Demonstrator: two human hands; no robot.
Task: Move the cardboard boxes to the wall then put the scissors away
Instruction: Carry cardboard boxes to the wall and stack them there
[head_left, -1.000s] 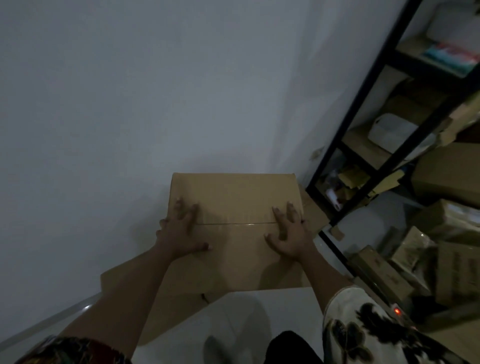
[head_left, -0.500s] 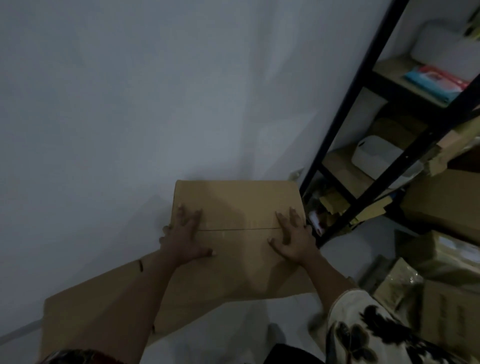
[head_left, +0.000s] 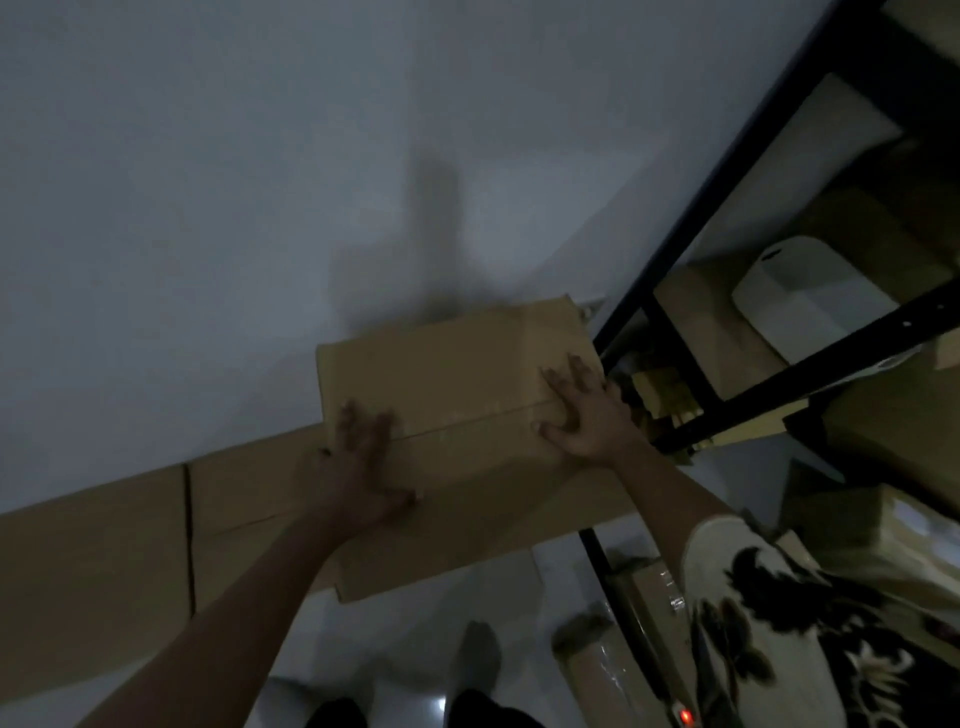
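A closed brown cardboard box (head_left: 457, 395), rectangular with a seam running across its top flaps, sits with its far edge against the pale grey wall (head_left: 260, 182), wedged close to the corner where a black metal shelving rack (head_left: 722, 197) stands. The person leans over it with both bare arms stretched out. The left hand (head_left: 363, 457) lies flat on the near left part of the lid, fingers spread and palm down, gripping nothing. The right hand (head_left: 582, 415) lies the same way on the right side of the lid, fingers splayed toward the wall, its outer edge near the box's right corner. Under and to the left of the box runs a long flattened sheet of brown cardboard (head_left: 104, 551), which lies along the foot of the wall with a dark crease down it. The floor in front is glossy white tile (head_left: 415, 623), dim in this poor light. On the rack to the right a white plastic container (head_left: 810, 296) rests on a wooden shelf, and more brown cartons (head_left: 898, 415) crowd the lower levels, too murky to tell apart. The person's right sleeve (head_left: 769, 613) is white with a dark floral print. The scissors are nowhere that I can make out.
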